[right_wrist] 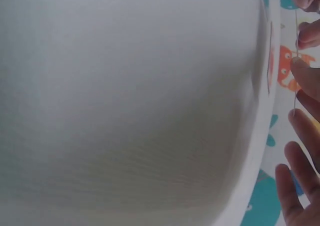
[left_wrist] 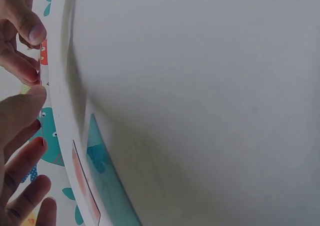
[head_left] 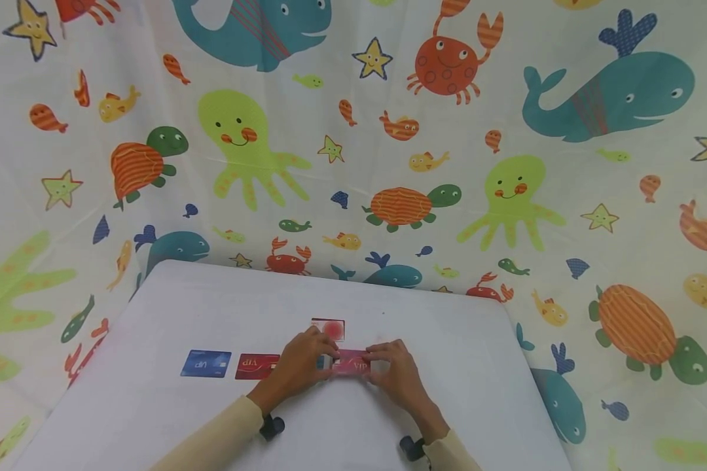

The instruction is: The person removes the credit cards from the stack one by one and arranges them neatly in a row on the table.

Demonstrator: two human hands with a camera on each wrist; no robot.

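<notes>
Both hands hold a pink VIP card (head_left: 351,364) between them, one at each short end. My left hand (head_left: 302,360) pinches its left end with thumb and fingers. The right end is pinched by my right hand (head_left: 398,374). In the left wrist view the card shows edge-on as a thin line, held up off the table, with the left hand (left_wrist: 20,118) below and the other above. Close to the left hand lies a teal card (left_wrist: 112,186), partly hidden by that hand in the head view. Just beyond the held card is a white card with a red circle (head_left: 332,330).
On the white table (head_left: 224,432) a blue VIP card (head_left: 206,364) lies at the left. Beside it is a red VIP card (head_left: 256,366), its right end covered by the left hand. A cloth with sea animals (head_left: 306,131) hangs behind and around the table.
</notes>
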